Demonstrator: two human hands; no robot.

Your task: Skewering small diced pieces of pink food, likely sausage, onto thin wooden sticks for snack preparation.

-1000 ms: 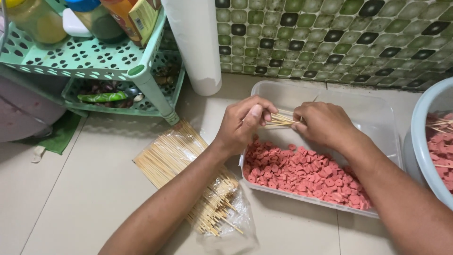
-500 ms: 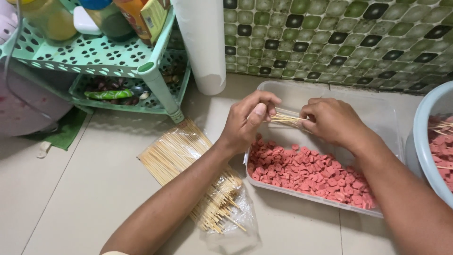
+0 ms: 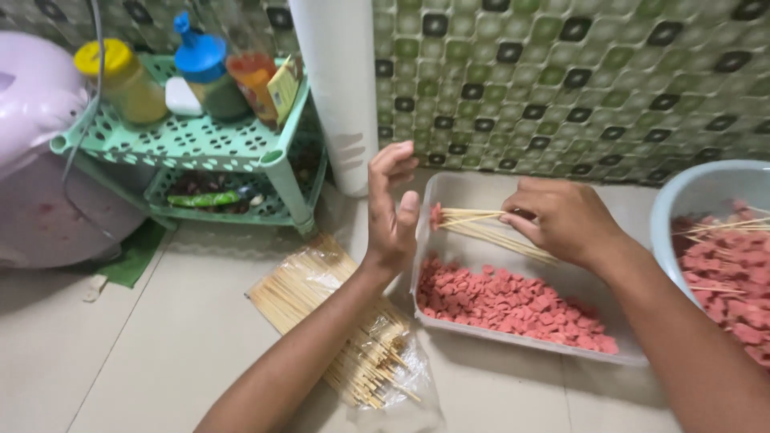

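Observation:
My right hand (image 3: 561, 220) grips a small bunch of thin bamboo skewers (image 3: 481, 228) over a clear plastic tray (image 3: 469, 191); one skewer tip carries a pink meat piece (image 3: 436, 216). My left hand (image 3: 391, 210) is raised with its fingers apart and its palm facing the skewer tips, holding nothing. Small pink meat pieces (image 3: 513, 301) fill the near half of the tray.
A clear bag of loose bamboo skewers (image 3: 341, 329) lies on the tiled counter under my left forearm. A pale blue bowl (image 3: 694, 192) at right holds skewered pink meat. A green rack (image 3: 192, 144) with bottles, a white roll (image 3: 337, 88) and a pink appliance (image 3: 40, 160) stand at left.
My left hand has let go of the skewers and opened, lifting back from them. The right hand still holds the bunch, now with a meat piece on a tip.

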